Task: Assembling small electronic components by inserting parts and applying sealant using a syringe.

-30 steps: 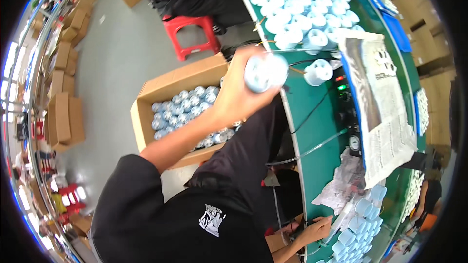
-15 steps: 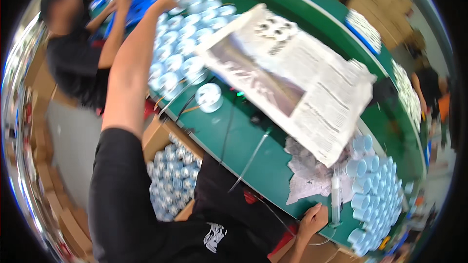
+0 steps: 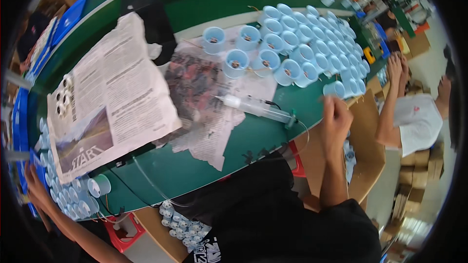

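My left hand point(image 3: 38, 187) reaches out at the far left, beside a cluster of light blue cups point(image 3: 68, 196). Its fingers look stretched out, and I see nothing held in it. On the right, my right hand point(image 3: 336, 114) is closed just in front of the nearest blue cup point(image 3: 334, 89) of a large group. What its fingers pinch, if anything, is hidden. A clear syringe point(image 3: 258, 108) with a green fitting and thin tube lies between torn newspaper and that hand. Several cups near it, such as one open cup point(image 3: 236, 63), have small brownish parts inside.
A newspaper sheet point(image 3: 122, 102) with small white round pieces point(image 3: 63, 96) covers the left of the green table point(image 3: 195, 163). Below the table edge, a cardboard box point(image 3: 151, 224) holds white-and-blue pieces. Another carton point(image 3: 370, 151) stands right. A person in a white shirt point(image 3: 414, 122) works beyond it.
The view has swung right, bringing the right-hand cups and another person into sight. My right hand has lifted from the table edge by the syringe toward the cups. My left hand remains by the left cluster.
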### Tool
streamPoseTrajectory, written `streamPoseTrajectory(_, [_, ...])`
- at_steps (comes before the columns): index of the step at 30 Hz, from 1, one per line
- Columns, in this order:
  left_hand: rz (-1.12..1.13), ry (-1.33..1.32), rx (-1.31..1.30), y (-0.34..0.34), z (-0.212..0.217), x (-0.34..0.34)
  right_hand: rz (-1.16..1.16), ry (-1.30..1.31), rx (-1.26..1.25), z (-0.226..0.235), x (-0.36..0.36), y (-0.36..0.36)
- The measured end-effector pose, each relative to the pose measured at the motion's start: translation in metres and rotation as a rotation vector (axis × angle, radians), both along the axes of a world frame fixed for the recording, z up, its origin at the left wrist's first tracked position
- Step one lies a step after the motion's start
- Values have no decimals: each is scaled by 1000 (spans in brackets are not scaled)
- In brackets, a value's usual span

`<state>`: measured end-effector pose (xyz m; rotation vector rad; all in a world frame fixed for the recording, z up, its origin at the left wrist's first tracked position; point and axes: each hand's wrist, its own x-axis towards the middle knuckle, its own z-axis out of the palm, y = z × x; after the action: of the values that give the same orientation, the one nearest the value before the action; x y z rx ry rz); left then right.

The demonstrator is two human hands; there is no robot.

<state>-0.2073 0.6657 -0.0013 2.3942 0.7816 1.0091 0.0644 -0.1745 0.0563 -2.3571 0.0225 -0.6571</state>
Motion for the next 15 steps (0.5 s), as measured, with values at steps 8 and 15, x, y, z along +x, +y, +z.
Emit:
streamPoseTrajectory(8, [-481,-297,-159,-448,62,65,-185,90,-366,-55,31,-98])
streamPoseTrajectory(15, [-684,-6,-376,-657,18,167,527,-122,-132,-12,-42,11])
